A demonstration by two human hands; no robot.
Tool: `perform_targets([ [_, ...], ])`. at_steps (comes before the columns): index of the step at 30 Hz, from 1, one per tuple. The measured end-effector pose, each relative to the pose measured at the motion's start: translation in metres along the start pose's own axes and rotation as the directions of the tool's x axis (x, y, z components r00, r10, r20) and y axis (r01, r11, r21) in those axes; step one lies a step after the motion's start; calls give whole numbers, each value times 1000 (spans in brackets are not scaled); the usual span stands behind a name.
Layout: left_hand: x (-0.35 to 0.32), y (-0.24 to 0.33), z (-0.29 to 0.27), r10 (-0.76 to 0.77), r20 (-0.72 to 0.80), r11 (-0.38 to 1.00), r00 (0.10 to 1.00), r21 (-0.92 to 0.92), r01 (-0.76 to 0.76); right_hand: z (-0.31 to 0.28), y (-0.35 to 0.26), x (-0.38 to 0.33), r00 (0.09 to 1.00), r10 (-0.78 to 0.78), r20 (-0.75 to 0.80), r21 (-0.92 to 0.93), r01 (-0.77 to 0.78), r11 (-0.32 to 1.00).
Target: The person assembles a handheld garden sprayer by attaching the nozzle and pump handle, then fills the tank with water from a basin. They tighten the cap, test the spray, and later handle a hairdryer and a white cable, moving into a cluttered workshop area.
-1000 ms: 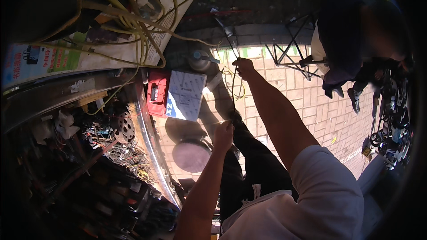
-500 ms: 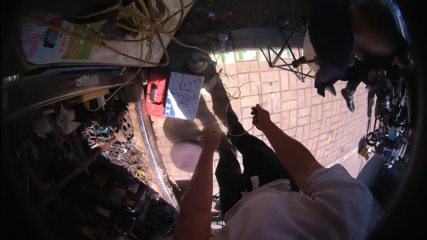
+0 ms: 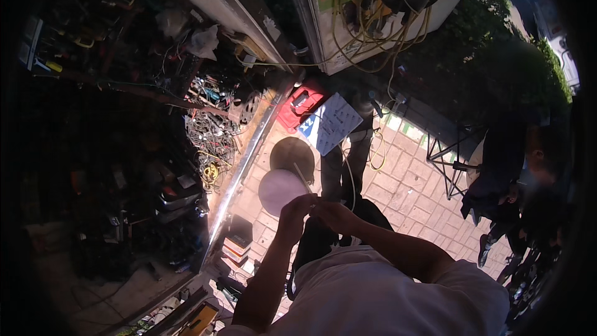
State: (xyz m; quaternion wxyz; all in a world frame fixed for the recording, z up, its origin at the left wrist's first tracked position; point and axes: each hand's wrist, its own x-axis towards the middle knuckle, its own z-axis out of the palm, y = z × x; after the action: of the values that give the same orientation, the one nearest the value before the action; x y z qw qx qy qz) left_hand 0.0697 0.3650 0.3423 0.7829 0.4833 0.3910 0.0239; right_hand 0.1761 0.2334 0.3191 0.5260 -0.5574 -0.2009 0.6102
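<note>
My left hand [image 3: 293, 214] and my right hand [image 3: 333, 216] meet in front of my body, fingers closed and fingertips touching. From between them a thin pale cord [image 3: 301, 176] sticks up and away, its far end over a round pinkish stool seat [image 3: 280, 191]. A pale loop [image 3: 352, 180], seemingly of the same cord, curves down beside my right wrist. My fingers hide the exact spot where they grip it. Beneath my hands are my dark trousers.
A red case [image 3: 301, 107] and a blue-and-white box [image 3: 336, 123] lie ahead on the brick paving [image 3: 404, 180]. Tangled wires [image 3: 211, 127] fill a bench at left. Yellow cable [image 3: 398, 43] hangs over a board. Another person [image 3: 504, 155] sits at right beside a folding frame [image 3: 451, 165].
My hands were apart with the cord arcing between them; now they have come together. The view has turned, so the bench and stool seat appear farther right.
</note>
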Motion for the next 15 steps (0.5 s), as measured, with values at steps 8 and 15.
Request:
perform_targets([
  [8, -144, -7, -120, 314, -407, 597, 858, -618, -511, 112, -23, 43, 744, -212, 634, -627, 655, 422],
  [15, -283, 11, -249, 221, -788, 692, 574, -288, -662, 159, -27, 115, 704, 83, 706, -644, 686, -338],
])
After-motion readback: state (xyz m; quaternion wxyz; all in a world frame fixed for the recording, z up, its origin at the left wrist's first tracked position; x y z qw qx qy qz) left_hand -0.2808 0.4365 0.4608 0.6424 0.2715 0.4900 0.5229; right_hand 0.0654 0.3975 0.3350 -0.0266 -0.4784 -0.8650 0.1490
